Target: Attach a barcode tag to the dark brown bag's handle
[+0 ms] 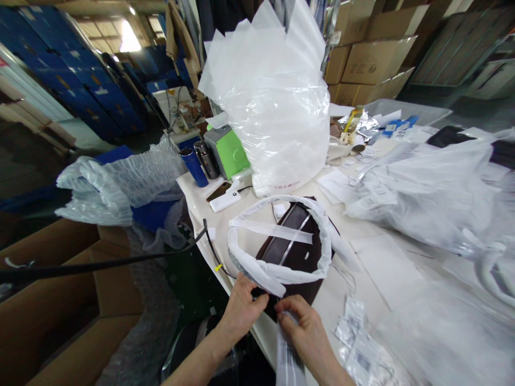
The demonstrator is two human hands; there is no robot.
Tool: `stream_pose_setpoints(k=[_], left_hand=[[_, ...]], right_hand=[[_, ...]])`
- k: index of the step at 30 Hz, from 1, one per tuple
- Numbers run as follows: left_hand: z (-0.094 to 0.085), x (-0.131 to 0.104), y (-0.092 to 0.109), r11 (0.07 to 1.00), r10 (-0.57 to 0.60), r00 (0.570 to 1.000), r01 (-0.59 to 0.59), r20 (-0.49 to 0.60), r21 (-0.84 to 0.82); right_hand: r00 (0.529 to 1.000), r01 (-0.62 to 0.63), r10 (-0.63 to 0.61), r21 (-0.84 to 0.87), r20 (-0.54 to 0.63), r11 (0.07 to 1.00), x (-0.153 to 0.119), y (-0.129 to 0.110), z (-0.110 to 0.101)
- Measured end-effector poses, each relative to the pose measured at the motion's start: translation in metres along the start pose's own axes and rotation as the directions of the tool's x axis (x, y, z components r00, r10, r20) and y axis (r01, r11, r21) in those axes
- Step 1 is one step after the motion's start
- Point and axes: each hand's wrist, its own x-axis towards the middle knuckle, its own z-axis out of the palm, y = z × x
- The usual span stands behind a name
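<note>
While both hands pinch the white bag's rim, the brown handbag sits inside, lower centre.
Left hand and right hand are closed on the soft white dust bag at the table edge; a glossy plastic sack crowds behind.

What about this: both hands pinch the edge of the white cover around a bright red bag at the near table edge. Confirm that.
Not quite. In the head view the left hand and right hand do pinch the white cover at the near table edge, but the bag inside it is dark brown, not bright red.
</note>
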Motion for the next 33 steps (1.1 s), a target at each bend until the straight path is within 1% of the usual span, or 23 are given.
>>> stream_pose_setpoints(k=[8,14,17,21,27,33], left_hand=[[0.0,0.0,0.002,1.0,-0.015,1.0,0.015,-0.001,0.008],[-0.009,0.0,0.0,1.0,0.026,0.995,-0.025,0.093,-0.005],[-0.015,-0.001,-0.003,0.999,0.028,0.993,-0.03,0.114,0.011],[-0.017,-0.002,-0.003,0.996,0.042,0.995,-0.048,0.091,0.07],[-0.011,-0.004,-0.004,0.986,0.086,0.995,-0.091,0.041,0.139],[-0.009,-0.003,-0.006,0.974,0.137,0.99,-0.137,0.013,0.181]], right_hand=[[1.0,0.014,-0.013,0.008,-0.006,1.0,0.0,0.0,-0.001],[1.0,0.011,-0.011,0.036,-0.006,0.999,0.0,-0.001,0.001],[1.0,0.004,-0.004,0.031,-0.008,0.999,0.0,-0.002,0.001],[1.0,0.0,0.001,0.008,-0.004,1.0,0.001,-0.003,0.001],[1.0,-0.005,0.005,-0.004,-0.004,1.0,0.001,-0.002,0.0],[1.0,-0.007,0.007,-0.006,-0.004,1.0,0.001,-0.004,0.0]])
